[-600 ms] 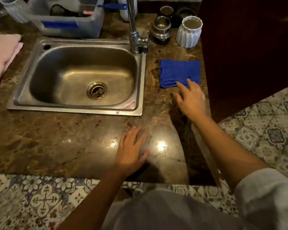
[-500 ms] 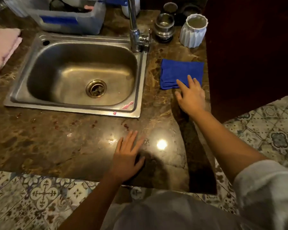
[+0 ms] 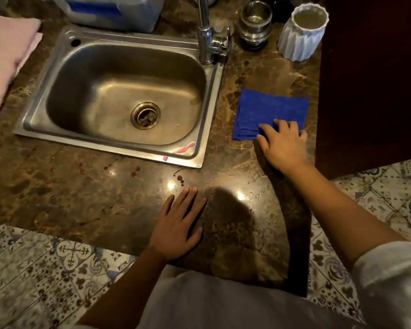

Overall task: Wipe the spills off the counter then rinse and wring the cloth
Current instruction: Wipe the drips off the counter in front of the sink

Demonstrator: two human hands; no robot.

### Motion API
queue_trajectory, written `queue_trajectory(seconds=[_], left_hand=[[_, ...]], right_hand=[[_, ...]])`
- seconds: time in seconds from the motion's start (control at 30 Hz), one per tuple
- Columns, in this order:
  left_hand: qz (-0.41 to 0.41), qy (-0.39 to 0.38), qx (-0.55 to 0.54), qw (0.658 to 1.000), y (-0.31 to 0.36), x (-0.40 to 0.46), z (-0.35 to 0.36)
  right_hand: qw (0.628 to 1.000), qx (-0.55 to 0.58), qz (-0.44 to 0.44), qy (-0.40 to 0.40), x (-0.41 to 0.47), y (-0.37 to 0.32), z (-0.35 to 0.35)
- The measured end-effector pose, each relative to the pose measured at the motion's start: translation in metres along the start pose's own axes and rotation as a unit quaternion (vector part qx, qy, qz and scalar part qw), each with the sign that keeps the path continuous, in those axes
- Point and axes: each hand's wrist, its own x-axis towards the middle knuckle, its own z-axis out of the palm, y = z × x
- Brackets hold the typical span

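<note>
Where my right hand (image 3: 284, 148) reaches, the grip lies on the near edge of the folded blue cloth (image 3: 269, 112), fingers curled onto the fabric; whether they pinch it I cannot tell. The cloth lies flat on the bench (image 3: 57, 200), extending beyond the grip, just right of the sink (image 3: 119, 100). My left hand (image 3: 178, 224) rests flat on the bench, fingers straight and slightly spread. Red spill drops (image 3: 180, 179) sit just beyond its fingertips, more trailing off to its left along the sink's front rim. A pink smear (image 3: 184, 148) marks that rim.
</note>
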Motion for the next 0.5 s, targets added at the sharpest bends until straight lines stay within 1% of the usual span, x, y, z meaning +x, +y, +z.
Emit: queue_trajectory(seconds=[0.07, 0.17, 0.23, 0.3, 0.37, 0.5], left_hand=[[-0.001, 0.000, -0.004, 1.000, 0.000, -0.001, 0.000], [-0.002, 0.003, -0.007, 1.000, 0.000, -0.001, 0.000], [0.001, 0.005, -0.008, 1.000, 0.001, -0.001, 0.000], [0.001, 0.005, -0.010, 1.000, 0.001, -0.001, -0.001], [0.003, 0.007, -0.010, 1.000, 0.001, -0.001, -0.001], [0.000, 0.003, -0.009, 1.000, 0.002, -0.001, -0.001]], right_hand=[[1.000, -0.013, -0.006, 0.025, -0.011, -0.004, -0.001], [0.999, -0.031, 0.001, 0.020, -0.018, -0.008, -0.006], [0.999, -0.022, -0.027, 0.022, -0.016, -0.007, -0.006], [0.996, -0.022, -0.074, -0.033, -0.010, -0.002, -0.002], [0.992, -0.036, -0.089, -0.079, -0.008, 0.002, 0.001], [0.995, -0.024, -0.066, -0.071, -0.018, -0.001, 0.002]])
